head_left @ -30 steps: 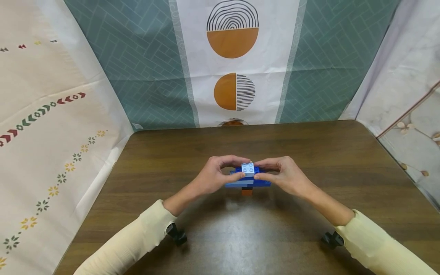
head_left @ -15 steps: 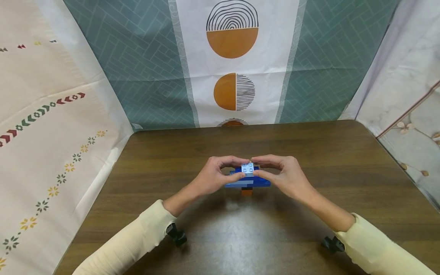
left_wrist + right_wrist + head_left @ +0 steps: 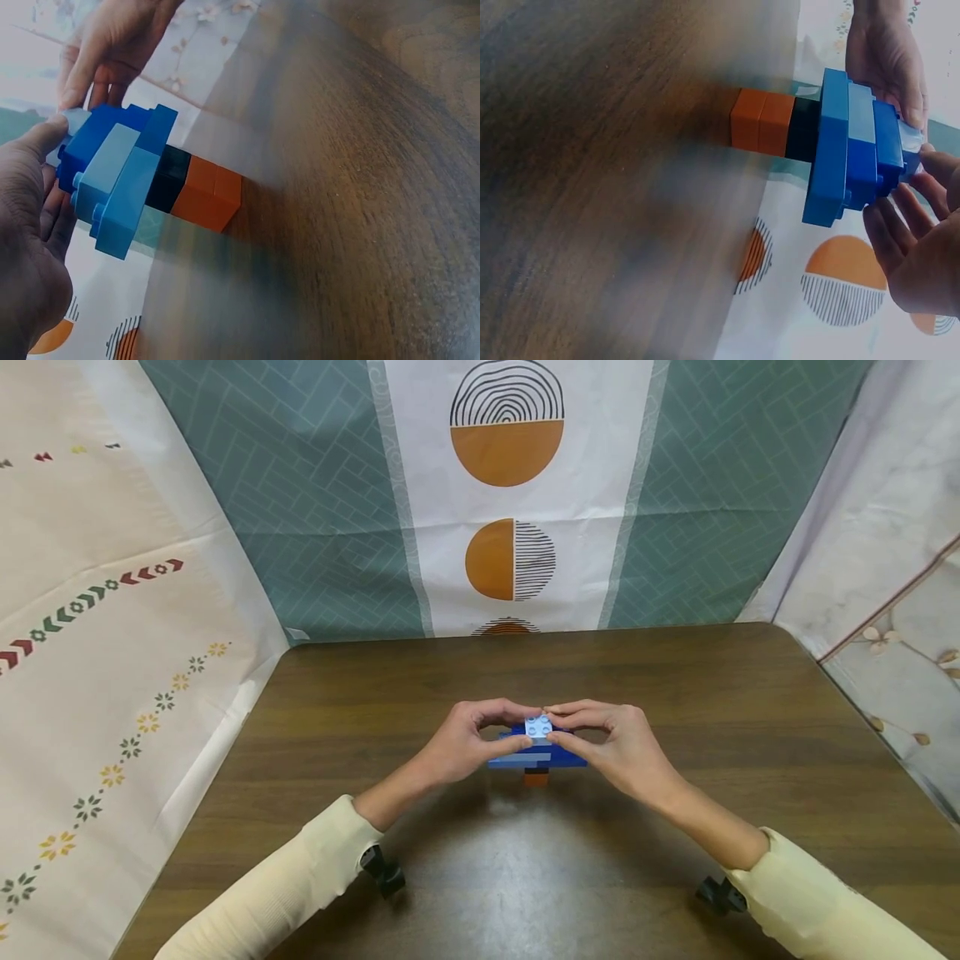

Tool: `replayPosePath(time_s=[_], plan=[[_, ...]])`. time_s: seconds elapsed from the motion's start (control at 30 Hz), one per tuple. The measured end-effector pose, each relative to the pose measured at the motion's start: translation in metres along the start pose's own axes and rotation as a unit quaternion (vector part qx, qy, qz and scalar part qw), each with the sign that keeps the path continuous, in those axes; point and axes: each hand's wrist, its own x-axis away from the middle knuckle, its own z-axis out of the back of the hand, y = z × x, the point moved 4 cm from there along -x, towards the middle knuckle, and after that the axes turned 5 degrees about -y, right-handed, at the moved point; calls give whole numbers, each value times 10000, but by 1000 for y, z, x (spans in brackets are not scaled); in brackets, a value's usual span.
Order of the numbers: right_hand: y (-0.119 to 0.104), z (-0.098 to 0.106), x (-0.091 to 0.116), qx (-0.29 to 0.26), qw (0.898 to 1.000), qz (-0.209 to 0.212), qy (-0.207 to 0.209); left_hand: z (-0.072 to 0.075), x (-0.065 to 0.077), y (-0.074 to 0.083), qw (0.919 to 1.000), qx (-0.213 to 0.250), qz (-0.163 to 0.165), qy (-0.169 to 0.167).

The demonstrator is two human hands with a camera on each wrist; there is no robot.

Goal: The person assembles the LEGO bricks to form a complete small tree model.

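Observation:
A tower of toy building bricks stands upright on the table. Two orange bricks (image 3: 761, 122) form its foot, with a black brick (image 3: 802, 129) over them. Above that, wider blue layers (image 3: 127, 199) step inward toward the top. A small light blue brick (image 3: 538, 727) with studs crowns the stack. My left hand (image 3: 457, 743) pinches this top brick from the left, thumb in front and fingers behind. From the right, my right hand (image 3: 630, 747) pinches the same brick between thumb and fingertips. The fingers partly hide the upper blue layers in the head view.
The brown wooden table (image 3: 360, 693) reaches back to a patterned cloth (image 3: 330, 527) hung behind it. Pale cloths hang along the left (image 3: 112, 610) and right (image 3: 885, 635) sides. Black wrist mounts (image 3: 384, 870) sit under both cuffs.
My right hand has shifted slightly left, its thumb and fingertips now closer around the top brick. The left hand keeps its hold, and the tower stays in place.

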Motion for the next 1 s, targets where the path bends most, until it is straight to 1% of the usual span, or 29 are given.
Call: replayPosePath(time_s=[0.13, 0.33, 0.43, 0.53, 0.6, 0.67, 0.8, 0.9, 1.0], plan=[[2, -1, 2, 37, 9999, -81, 85, -1, 0, -3, 10000, -70, -34, 15], [9, -1, 6, -49, 9996, -244, 127, -1, 3, -7, 9998, -164, -45, 72], [13, 4, 7, -12, 9994, -278, 180, 1, 5, -8, 9998, -162, -2, 151], [19, 13, 10, 66, 9992, -368, 160, 6, 10, -9, 9994, -221, 108, 255], [24, 17, 14, 125, 9988, -478, 25, 11, 15, -11, 9989, -259, 183, 333], [30, 19, 18, 191, 9978, -596, -197, 14, 21, -14, 9986, -291, 262, 364], [41, 19, 29, 247, 9946, -786, -628, 14, 34, -23, 9976, -334, 482, 356], [47, 18, 34, 211, 9932, -854, -759, 13, 42, -28, 9964, -415, 650, 362], [50, 15, 37, 197, 9928, -872, -799, 11, 47, -30, 9954, -459, 731, 421]])
